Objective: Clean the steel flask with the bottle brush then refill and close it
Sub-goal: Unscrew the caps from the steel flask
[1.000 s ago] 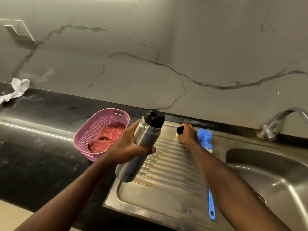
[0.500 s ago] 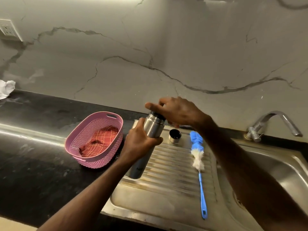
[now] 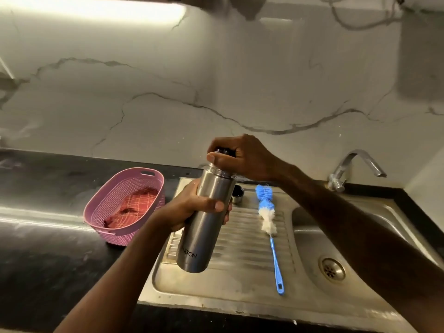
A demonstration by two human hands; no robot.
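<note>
Steel flask (both hands gripping)

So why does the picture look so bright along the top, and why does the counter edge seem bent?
In the head view, a strip light under the cabinet blows out to white and throws a glare band on the black counter; the wide-angle lens bows straight edges; the steel flask and bottle brush stay fairly sharp, while the far corners go soft.

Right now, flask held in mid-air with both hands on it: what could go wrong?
1. The steel flask hangs above the drainboard, gripped only by the left hand; if the right hand twists the black stopper hard, the body may slip.
2. The small cap and bottle brush lie just behind; a swing could knock them towards the sink basin.
</note>
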